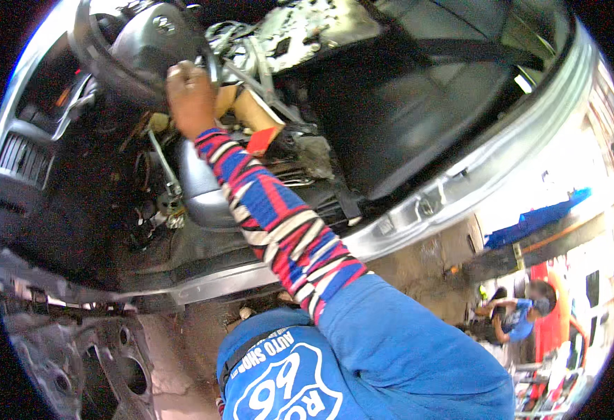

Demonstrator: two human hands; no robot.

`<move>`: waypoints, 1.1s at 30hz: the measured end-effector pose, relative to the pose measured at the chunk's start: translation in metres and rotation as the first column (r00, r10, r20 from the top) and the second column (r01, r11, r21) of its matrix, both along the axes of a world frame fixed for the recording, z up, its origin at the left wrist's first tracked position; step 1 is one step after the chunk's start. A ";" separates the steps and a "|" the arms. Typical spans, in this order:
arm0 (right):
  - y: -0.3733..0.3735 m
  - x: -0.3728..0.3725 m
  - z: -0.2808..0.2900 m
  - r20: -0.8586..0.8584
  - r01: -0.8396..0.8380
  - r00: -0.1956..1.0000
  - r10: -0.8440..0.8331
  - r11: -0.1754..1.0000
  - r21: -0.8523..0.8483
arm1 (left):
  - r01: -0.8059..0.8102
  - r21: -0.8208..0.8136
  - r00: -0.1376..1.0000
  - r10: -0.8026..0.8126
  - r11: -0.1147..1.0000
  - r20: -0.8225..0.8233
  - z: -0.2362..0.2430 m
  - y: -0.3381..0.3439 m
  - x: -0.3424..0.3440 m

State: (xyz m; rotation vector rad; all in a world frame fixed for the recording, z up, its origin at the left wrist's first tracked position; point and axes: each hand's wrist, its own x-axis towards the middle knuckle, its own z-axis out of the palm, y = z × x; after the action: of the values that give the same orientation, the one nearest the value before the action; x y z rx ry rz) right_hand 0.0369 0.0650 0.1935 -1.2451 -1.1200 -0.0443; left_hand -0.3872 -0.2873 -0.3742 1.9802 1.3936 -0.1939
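Note:
My right arm, in a striped sleeve below a blue shirt sleeve, reaches into the car. My right hand (pixel 192 99) is closed at the lower right rim of the black steering wheel (pixel 154 43); its fingertips are partly hidden. Beneath the forearm lies a smooth grey rounded panel (pixel 204 187). Close to the wrist are a tan piece (pixel 251 112) and a flat red-orange piece (pixel 263 141), whose kinds I cannot make out. Exposed brackets and wiring (pixel 163 206) show under the wheel. My left hand is out of view.
A black seat (pixel 405 119) fills the right of the cabin. Along the front runs the metal door sill (pixel 223 281). A stripped door panel (pixel 83 357) with openings stands at lower left. Another person (pixel 520 318) is in the background near a red vehicle (pixel 557 308).

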 end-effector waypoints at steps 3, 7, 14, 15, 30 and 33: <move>-0.004 -0.005 0.006 0.002 0.048 0.999 -0.049 0.997 0.065 | 0.013 -0.044 1.000 -0.014 0.999 -0.011 0.003 0.014 0.012; -0.006 -0.006 0.006 -0.037 -0.033 0.999 0.033 0.999 0.003 | 0.016 -0.083 1.000 -0.017 0.996 -0.017 0.004 0.021 0.021; -0.007 -0.004 0.005 -0.058 -0.087 0.995 0.087 0.996 0.008 | 0.007 -0.129 1.000 -0.010 0.992 -0.022 0.015 0.028 0.035; -0.009 -0.001 0.005 -0.061 -0.118 0.991 0.118 0.993 -0.006 | 0.003 -0.137 1.000 -0.005 0.991 -0.020 0.018 0.029 0.036; -0.295 0.109 -0.075 -0.398 -0.405 0.874 0.279 0.871 -0.278 | -0.217 -0.296 0.972 0.235 0.930 0.026 0.055 0.038 0.088; -0.367 0.154 -0.093 -0.375 -0.182 0.926 0.032 0.910 -0.372 | -0.335 -0.406 0.894 0.423 0.850 0.147 0.073 0.045 0.112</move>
State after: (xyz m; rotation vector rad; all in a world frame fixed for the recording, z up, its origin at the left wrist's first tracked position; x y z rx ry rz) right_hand 0.1907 -0.3016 0.1005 -1.4769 -0.8932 0.5084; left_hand -0.2751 -0.2424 -0.3008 1.3370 1.4425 -0.0354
